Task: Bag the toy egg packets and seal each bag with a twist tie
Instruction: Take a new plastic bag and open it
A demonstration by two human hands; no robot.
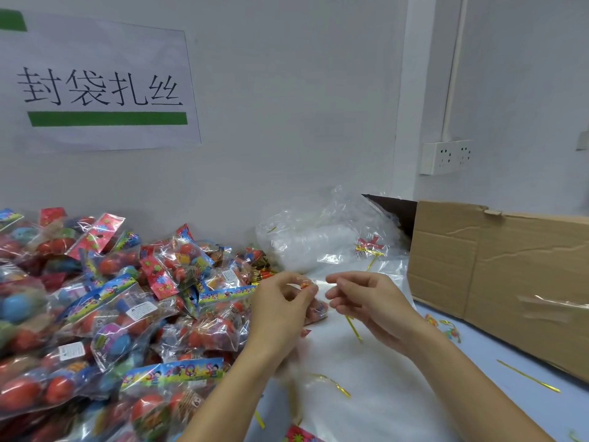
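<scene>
Small packing workroom, labelled station sign on wall, heaped toy egg packets, cardboard carton, bare worktable

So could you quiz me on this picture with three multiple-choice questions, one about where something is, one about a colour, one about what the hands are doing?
1. Where does the cardboard box stand?
A. To the right of the hands
B. On the heap of egg packets
C. Under the wall sign

2. What colour is the bar beneath the writing on the wall sign?
A. Red
B. Green
C. Blue

3. What are the hands doing?
A. Lying flat on the table
B. Both pinching a clear bag between them
C. Lifting the box

Answers: 1 A, the box fills the right edge while the heap of egg packets lies left. 2 B, the bar is green. 3 B, the left hand and right hand have fingers curled at the clear bag.
</scene>
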